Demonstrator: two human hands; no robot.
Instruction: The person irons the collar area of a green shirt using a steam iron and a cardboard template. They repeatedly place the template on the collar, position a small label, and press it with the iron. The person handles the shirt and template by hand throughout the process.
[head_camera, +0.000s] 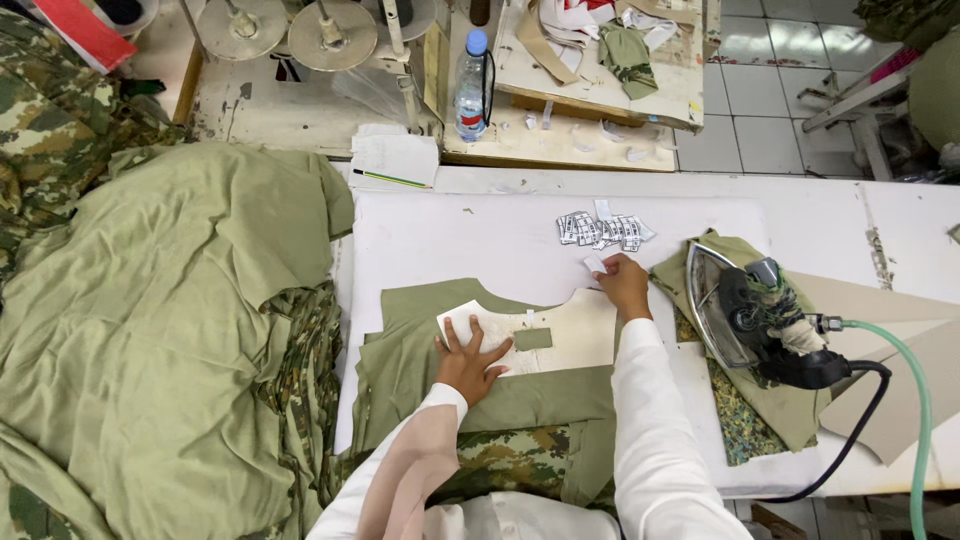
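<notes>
Head view shows two white sleeves near the bottom edge, over camouflage cloth; a little farther, the left hand lies flat with fingers spread on a cream pattern, which lies on an olive piece; a small olive patch sits on the pattern, just beside the left fingertips. The right hand reaches to the far edge of the pattern and pinches a small white label between its fingertips; more labels lie in a loose heap just behind it on the white table.

I judge the patch could slide if the left hand lifts or pushes sideways, because nothing else holds it; the loose labels could scatter if the right sleeve brushes them. The iron rests to the right on folded cloth, near the right elbow; a wide swing of this arm could touch it or pull its hose.

Open room is mostly the bare table behind the pattern; on the left a big olive heap crowds the table edge; on the right the iron closes the way. Farther, a bottle stands on another bench.
</notes>
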